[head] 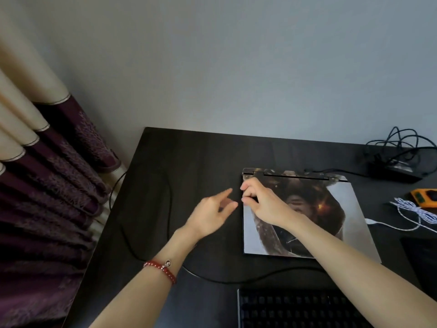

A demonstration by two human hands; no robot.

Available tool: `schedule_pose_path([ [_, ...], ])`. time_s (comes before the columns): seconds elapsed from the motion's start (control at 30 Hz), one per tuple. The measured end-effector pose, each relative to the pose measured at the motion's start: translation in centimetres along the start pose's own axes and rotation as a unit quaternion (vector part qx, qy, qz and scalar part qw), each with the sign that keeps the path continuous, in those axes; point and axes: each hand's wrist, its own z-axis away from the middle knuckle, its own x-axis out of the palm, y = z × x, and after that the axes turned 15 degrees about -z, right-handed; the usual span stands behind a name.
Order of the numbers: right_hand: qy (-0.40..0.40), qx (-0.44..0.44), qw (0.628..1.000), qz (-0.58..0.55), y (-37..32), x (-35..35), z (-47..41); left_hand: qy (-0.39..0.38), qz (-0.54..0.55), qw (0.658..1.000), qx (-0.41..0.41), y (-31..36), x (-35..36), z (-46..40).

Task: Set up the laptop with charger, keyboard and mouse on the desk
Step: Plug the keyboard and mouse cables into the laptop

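Note:
The closed laptop (pixel 331 209), its lid covered by a picture skin, lies flat on the dark desk (pixel 189 162). My right hand (pixel 262 204) rests over the lid's left edge, fingertips pinched on a small dark plug at the laptop's side. My left hand (pixel 212 214) hovers just left of that edge, fingers apart and holding nothing. A black cable (pixel 151 254) loops across the desk and runs in front of the laptop. The charger brick (pixel 397 172) sits at the back right among tangled black wires. A dark keyboard (pixel 295 308) lies at the near edge. No mouse is visible.
A white braided cable (pixel 416 213) and an orange device (pixel 423 197) lie to the right of the laptop. A dark flat thing (pixel 423 254) is cut off at the right edge. Purple and beige curtains (pixel 47 185) hang left of the desk, and a wall stands behind it.

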Motion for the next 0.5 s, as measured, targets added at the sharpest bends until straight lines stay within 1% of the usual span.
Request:
schedule_pose_path([
  [0.03, -0.001, 0.002, 1.000, -0.007, 0.1, 0.1, -0.1, 0.001, 0.038, 0.999, -0.003, 0.2, 0.6, 0.0],
  [0.07, -0.003, 0.007, 1.000, -0.010, 0.3, 0.1, -0.1, 0.027, 0.058, 0.998, -0.006, 0.1, 1.1, 0.1],
  [0.13, -0.009, 0.029, 1.000, -0.001, 1.3, -0.3, 0.0, 0.082, 0.075, 0.993, -0.039, -0.9, 1.9, 0.0],
  [0.17, -0.011, 0.042, 0.999, 0.006, 1.9, -0.4, 0.1, 0.086, 0.083, 0.991, -0.057, -1.4, 2.2, 0.0],
  [0.2, -0.010, 0.050, 0.999, 0.009, 2.5, -0.4, 0.2, 0.072, 0.084, 0.992, -0.066, -1.8, 2.4, 0.0],
  [0.3, 0.000, 0.052, 0.999, 0.003, 3.5, 0.2, 0.3, 0.010, 0.068, 0.996, -0.061, -2.4, 3.4, -0.2],
  [0.37, 0.006, 0.052, 0.999, -0.006, 3.6, 0.9, -0.1, 0.021, 0.069, 0.996, -0.047, -2.3, 4.0, -0.7],
  [0.43, 0.012, 0.051, 0.998, -0.026, 3.6, 1.6, -0.3, 0.053, 0.069, 0.996, -0.030, -2.1, 4.8, -1.2],
  [0.5, 0.038, 0.044, 0.997, -0.057, 4.0, 1.9, -0.4, 0.076, 0.067, 0.994, -0.032, -2.3, 5.9, -1.9],
])
